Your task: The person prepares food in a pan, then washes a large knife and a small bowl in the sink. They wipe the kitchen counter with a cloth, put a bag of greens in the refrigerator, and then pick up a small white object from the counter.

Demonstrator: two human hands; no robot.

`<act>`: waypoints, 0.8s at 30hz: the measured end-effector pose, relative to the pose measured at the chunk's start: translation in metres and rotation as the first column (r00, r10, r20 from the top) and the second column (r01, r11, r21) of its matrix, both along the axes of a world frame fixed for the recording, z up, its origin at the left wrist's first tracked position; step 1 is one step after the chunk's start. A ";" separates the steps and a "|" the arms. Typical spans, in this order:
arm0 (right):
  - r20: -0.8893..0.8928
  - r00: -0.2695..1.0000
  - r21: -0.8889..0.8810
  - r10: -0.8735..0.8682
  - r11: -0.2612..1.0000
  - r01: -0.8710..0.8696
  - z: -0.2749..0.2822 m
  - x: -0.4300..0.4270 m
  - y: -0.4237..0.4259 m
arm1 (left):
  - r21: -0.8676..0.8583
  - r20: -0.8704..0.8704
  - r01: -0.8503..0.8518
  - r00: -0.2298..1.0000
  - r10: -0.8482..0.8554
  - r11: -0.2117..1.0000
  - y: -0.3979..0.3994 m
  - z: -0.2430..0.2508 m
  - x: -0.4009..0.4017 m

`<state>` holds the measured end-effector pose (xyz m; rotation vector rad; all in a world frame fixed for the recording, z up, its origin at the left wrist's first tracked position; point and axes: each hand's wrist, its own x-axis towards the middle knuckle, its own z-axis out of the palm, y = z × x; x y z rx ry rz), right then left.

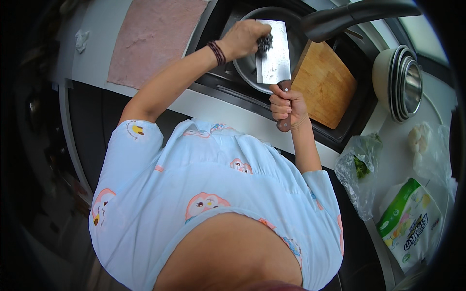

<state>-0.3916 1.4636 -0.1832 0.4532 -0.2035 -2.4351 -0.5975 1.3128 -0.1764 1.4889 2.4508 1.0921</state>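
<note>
My right hand grips the brown riveted handle of a cleaver. The wide steel blade points away from me over a black sink, its flat face turned up. My left hand pinches a dark wire scouring ball against the blade's left part, near the far end. The ball is slightly blurred. Below the blade, a round metal pan lies in the sink, partly hidden by my left hand and the cleaver. A wooden cutting board leans in the sink's right side.
A black faucet reaches over the sink from the right. Nested bowls stand at the right. Nearer are a plastic bag with greens, another clear bag and a tissue pack. Leftward lie a pink cloth and crumpled tissue.
</note>
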 end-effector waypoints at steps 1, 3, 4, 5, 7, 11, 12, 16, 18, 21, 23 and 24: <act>0.020 1.000 -0.029 -0.025 0.999 0.025 -0.001 0.000 0.001 | 0.015 0.024 0.052 0.998 -0.052 0.999 -0.004 0.006 0.019; 0.024 0.999 -0.011 -0.035 0.999 0.035 -0.006 0.001 0.003 | 0.000 0.107 0.132 0.986 -0.131 0.991 -0.013 0.021 0.058; 0.029 0.999 0.011 -0.043 0.999 0.043 -0.008 0.001 0.004 | 0.006 0.109 0.152 0.982 -0.152 0.988 -0.016 0.024 0.070; 0.026 0.999 0.012 -0.046 0.999 0.046 -0.009 -0.001 0.005 | 0.011 0.111 0.173 0.979 -0.173 0.985 -0.017 0.025 0.075; -0.012 1.000 0.002 -0.017 1.000 0.017 -0.008 0.001 0.003 | -0.027 0.066 0.119 0.991 -0.117 0.992 -0.011 0.014 0.056; 0.016 0.999 -0.042 0.041 0.998 -0.040 -0.007 0.005 -0.001 | -0.103 -0.079 -0.090 0.993 0.082 0.991 0.003 -0.023 -0.019; 0.034 0.999 -0.064 0.023 0.998 -0.021 -0.006 0.007 -0.003 | -0.135 -0.046 -0.163 0.986 0.158 0.977 0.001 -0.033 -0.031; -0.003 1.000 -0.125 -0.029 0.992 0.028 -0.009 0.013 0.001 | -0.112 0.038 -0.384 0.920 0.391 0.916 -0.011 -0.045 -0.051; 0.010 0.999 -0.112 -0.048 0.993 0.049 -0.007 0.013 0.006 | -0.093 0.174 -0.426 0.883 0.436 0.900 -0.011 -0.026 -0.040; 0.023 0.999 -0.098 -0.047 0.994 0.049 -0.008 0.012 0.010 | 0.108 0.100 -0.273 0.960 0.262 0.956 -0.002 -0.010 -0.006; 0.009 1.000 -0.047 -0.017 0.999 0.017 -0.006 0.009 0.010 | 0.031 0.005 -0.025 1.000 0.024 0.999 0.005 -0.001 0.019; 0.001 1.000 0.008 0.006 1.000 -0.006 -0.003 0.009 0.009 | 0.045 -0.003 -0.070 0.998 0.070 0.997 0.010 -0.009 0.011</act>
